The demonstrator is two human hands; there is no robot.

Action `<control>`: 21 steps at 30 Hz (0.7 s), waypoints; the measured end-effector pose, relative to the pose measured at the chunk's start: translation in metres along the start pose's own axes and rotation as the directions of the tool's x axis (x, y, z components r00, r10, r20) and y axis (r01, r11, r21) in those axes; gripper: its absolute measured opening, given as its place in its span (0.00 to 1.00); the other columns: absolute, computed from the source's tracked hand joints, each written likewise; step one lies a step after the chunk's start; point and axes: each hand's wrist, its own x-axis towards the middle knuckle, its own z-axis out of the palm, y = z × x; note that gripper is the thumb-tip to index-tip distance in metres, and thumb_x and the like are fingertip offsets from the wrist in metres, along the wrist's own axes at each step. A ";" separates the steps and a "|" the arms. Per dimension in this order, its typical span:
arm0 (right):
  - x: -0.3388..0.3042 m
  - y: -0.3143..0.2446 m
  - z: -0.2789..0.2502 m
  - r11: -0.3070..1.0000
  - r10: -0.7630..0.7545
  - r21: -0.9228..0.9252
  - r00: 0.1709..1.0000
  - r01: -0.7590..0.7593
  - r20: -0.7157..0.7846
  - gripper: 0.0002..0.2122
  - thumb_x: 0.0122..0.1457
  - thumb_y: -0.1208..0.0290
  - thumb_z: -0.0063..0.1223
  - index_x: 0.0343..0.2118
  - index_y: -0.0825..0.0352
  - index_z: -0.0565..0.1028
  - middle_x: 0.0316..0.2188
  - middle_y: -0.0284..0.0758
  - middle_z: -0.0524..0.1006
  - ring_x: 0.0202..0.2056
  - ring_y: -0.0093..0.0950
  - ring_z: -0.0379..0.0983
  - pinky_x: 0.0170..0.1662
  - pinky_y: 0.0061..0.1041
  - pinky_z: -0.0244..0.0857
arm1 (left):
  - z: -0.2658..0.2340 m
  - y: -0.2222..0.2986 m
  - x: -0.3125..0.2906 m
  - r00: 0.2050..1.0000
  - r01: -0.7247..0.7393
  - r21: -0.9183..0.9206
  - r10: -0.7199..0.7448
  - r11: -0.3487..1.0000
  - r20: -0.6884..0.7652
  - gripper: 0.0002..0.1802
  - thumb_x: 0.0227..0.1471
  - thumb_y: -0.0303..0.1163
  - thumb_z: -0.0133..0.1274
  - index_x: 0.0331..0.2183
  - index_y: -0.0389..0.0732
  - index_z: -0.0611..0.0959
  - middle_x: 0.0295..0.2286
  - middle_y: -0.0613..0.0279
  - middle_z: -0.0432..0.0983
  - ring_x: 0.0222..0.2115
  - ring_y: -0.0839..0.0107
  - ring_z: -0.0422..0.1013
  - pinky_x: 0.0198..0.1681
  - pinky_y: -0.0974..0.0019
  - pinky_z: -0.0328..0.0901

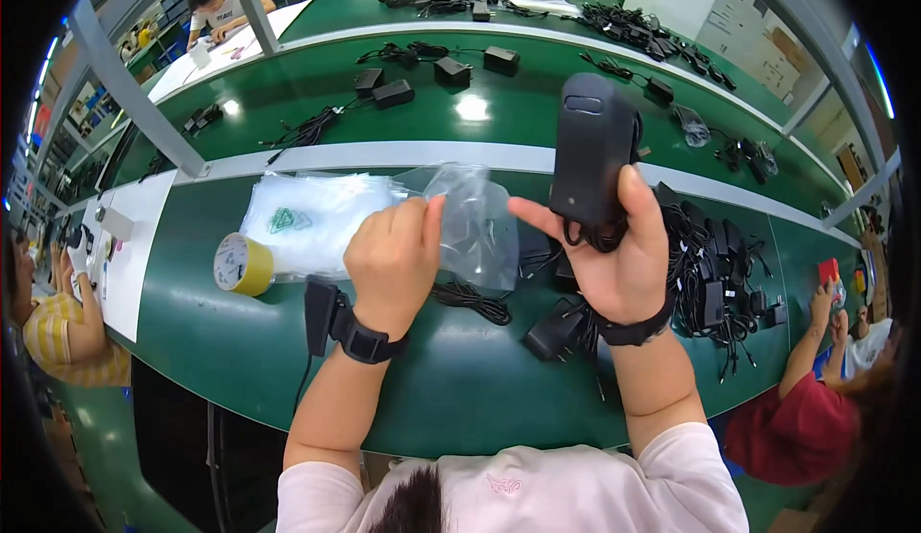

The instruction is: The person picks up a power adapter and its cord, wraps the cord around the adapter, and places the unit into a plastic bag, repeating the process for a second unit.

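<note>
My left hand (389, 262) is closed with thumb against fingers, pinching a clear plastic bag (477, 236) that spreads out to its right. My right hand (625, 269) grips a black power adapter (595, 154), held upright above the table with its cable bundled at the lower end. The right index finger points toward the bag, apart from the adapter. Beyond my left hand lies a stack of clear bags (317, 218) with a green print. A coiled black cable (473, 303) rests between my forearms, and another black adapter (556, 330) lies beside my right wrist.
A yellow tape roll (244, 264) stands left of the bag stack. To the right spreads a pile of black adapters and cables (710, 279). A pale metal rail (384, 161) crosses behind the green table (432, 389). More adapters (451, 71) lie beyond it. Co-workers sit on both sides and opposite.
</note>
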 end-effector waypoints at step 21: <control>0.017 0.060 0.005 -0.129 0.148 -0.849 0.857 0.512 0.494 0.20 0.42 0.75 0.57 0.40 0.70 0.66 0.28 0.43 0.69 0.29 0.41 0.69 0.32 0.33 0.64 | -0.028 -0.014 0.012 0.996 0.086 -0.447 -0.091 0.890 0.012 0.05 0.45 0.29 0.55 0.25 0.37 0.77 0.17 0.56 0.71 0.16 0.60 0.67 0.19 0.65 0.61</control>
